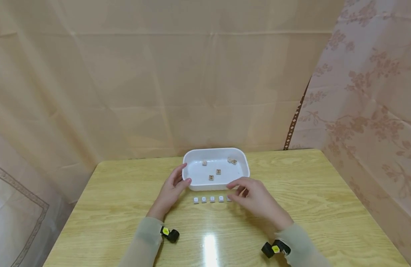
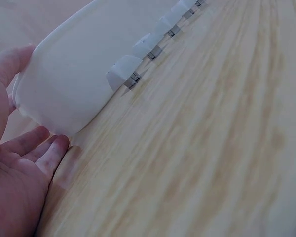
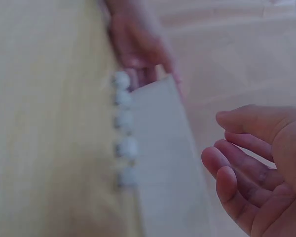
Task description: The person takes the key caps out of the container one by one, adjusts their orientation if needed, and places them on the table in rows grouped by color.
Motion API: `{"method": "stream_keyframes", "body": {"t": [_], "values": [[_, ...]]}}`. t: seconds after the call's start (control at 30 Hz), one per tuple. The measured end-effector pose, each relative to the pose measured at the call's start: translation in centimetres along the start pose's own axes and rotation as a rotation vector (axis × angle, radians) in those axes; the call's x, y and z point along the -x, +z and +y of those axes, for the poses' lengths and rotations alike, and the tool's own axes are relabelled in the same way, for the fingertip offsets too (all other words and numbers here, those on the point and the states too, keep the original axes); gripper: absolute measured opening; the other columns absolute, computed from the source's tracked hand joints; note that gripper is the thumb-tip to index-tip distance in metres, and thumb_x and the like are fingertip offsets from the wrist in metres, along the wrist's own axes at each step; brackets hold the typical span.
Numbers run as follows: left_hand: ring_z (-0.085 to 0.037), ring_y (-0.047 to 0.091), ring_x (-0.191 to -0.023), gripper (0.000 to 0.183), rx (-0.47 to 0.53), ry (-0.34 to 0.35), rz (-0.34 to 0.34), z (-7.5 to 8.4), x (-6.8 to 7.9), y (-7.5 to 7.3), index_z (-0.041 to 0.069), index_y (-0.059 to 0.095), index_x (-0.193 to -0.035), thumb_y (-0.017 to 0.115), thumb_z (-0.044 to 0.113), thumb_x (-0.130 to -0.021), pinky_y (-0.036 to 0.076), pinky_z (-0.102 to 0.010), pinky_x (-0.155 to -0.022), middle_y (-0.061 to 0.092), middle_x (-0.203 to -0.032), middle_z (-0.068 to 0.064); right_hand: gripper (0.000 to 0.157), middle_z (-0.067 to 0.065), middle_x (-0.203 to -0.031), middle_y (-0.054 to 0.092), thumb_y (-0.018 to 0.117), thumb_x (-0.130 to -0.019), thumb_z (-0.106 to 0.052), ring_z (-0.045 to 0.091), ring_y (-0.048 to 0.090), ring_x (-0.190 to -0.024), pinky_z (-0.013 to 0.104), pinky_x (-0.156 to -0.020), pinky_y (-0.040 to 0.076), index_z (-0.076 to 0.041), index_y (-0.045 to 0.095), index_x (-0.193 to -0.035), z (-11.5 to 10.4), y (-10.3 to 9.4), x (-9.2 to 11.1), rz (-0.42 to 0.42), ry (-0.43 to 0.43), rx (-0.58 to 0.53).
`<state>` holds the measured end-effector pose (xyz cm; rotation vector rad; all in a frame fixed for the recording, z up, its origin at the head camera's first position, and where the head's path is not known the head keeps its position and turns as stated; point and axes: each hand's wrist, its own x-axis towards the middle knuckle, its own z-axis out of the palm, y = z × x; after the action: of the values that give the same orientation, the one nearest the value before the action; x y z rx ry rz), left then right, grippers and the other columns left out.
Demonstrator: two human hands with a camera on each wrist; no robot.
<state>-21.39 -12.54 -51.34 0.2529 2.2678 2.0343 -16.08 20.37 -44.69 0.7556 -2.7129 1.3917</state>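
My left hand point(image 1: 171, 191) grips the left end of a white plastic tray point(image 1: 200, 187), thumb at its rim and fingers against the outer wall. In the left wrist view, its fingertips point(image 2: 61, 143) rest low by the tray's base. Along the tray's front side stands a row of several small white-capped pieces point(image 1: 212, 199) with grey bases. My right hand point(image 1: 257, 196) hovers over the row's right end, by the tray's front right corner, partly covering the last piece. Its fingers are loosely bent with nothing between them in the right wrist view.
Inside the tray lie several small square pieces point(image 1: 218, 171), some brownish with dark marks, others pale. Wood-grain tabletop point(image 1: 125, 207) surrounds the tray. A beige curtain point(image 1: 192, 92) hangs close behind the tray, and a floral curtain point(image 1: 375, 111) hangs at the right.
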Motion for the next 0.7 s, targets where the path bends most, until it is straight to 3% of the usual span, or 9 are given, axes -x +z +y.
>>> {"method": "stream_keyframes", "body": {"t": [0.23, 0.43, 0.6, 0.7], "values": [[-0.040, 0.047, -0.154, 0.066, -0.006, -0.011, 0.002, 0.0, 0.1, 0.0, 0.019, 0.046, -0.166, 0.074, 0.019, -0.107, 0.041, -0.050, -0.125, 0.044, -0.170, -0.019, 0.022, 0.003, -0.112, 0.079, 0.086, -0.096, -0.015, 0.009, 0.071, -0.088, 0.031, -0.076, 0.063, -0.013, 0.081, -0.117, -1.7, -1.1, -4.3, 0.046, -0.073, 0.077], [-0.040, 0.046, -0.154, 0.066, -0.006, -0.012, -0.002, -0.1, 0.0, -0.1, 0.019, 0.045, -0.166, 0.074, 0.020, -0.107, 0.041, -0.051, -0.125, 0.044, -0.170, -0.019, 0.025, 0.008, -0.113, 0.079, 0.086, -0.095, -0.013, 0.018, 0.074, -0.089, 0.039, -0.079, 0.064, -0.007, 0.080, -0.119, -1.5, -1.1, -9.1, 0.039, -0.090, 0.130], [-0.041, 0.047, -0.153, 0.068, -0.007, -0.007, -0.009, -0.2, -0.1, -0.2, 0.017, 0.044, -0.167, 0.074, 0.021, -0.107, 0.043, -0.051, -0.124, 0.045, -0.168, -0.021, 0.028, 0.010, -0.114, 0.079, 0.084, -0.097, -0.016, 0.025, 0.074, -0.099, 0.037, -0.085, 0.062, -0.003, 0.078, -0.122, 0.0, 0.5, -13.0, -0.041, -0.052, 0.143], [-0.040, 0.048, -0.153, 0.067, -0.003, -0.006, -0.021, -0.3, -0.2, -0.3, 0.015, 0.043, -0.168, 0.073, 0.021, -0.108, 0.044, -0.050, -0.123, 0.046, -0.167, -0.022, 0.031, 0.010, -0.117, 0.078, 0.084, -0.097, -0.018, 0.026, 0.074, -0.104, 0.037, -0.090, 0.061, -0.003, 0.078, -0.124, 1.1, 1.7, -14.6, -0.060, 0.013, 0.140]]}}
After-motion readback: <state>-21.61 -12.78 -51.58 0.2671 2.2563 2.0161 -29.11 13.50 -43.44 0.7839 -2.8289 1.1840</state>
